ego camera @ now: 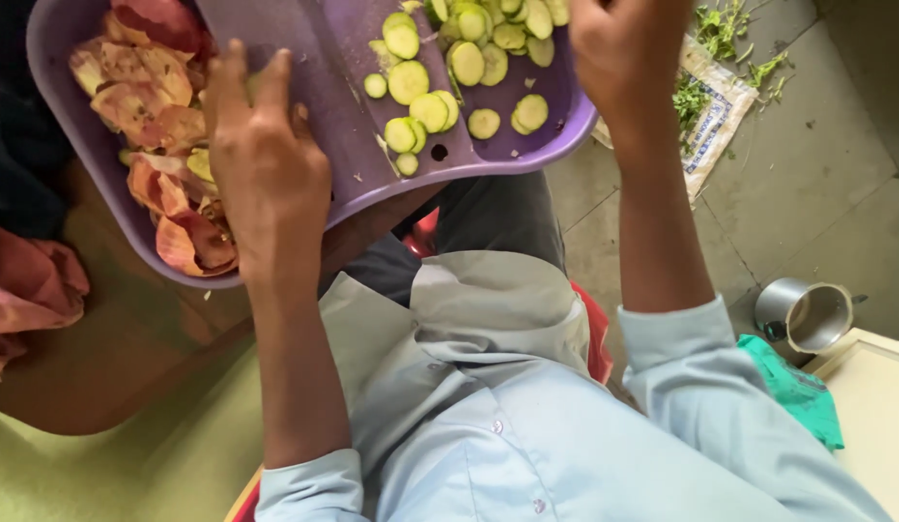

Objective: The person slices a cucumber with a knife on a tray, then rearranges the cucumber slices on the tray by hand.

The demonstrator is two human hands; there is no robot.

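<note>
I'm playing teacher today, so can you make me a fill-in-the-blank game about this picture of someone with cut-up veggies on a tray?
1. The round green slices lie on a tray coloured ____.
2. The left hand rests on the tray beside a heap of reddish ____.
3. On the floor at the right stands a shiny metal ____.
4. The person's shirt is light ____.

Missing words: purple; peels; cup; blue

Grey tiled floor point(836, 164) across the right of the frame, printed sack point(717, 121) with green leafy sprigs point(725, 29) at upper right, steel mug point(807, 314) on its side at right, green cloth point(797, 391) just below it
</note>
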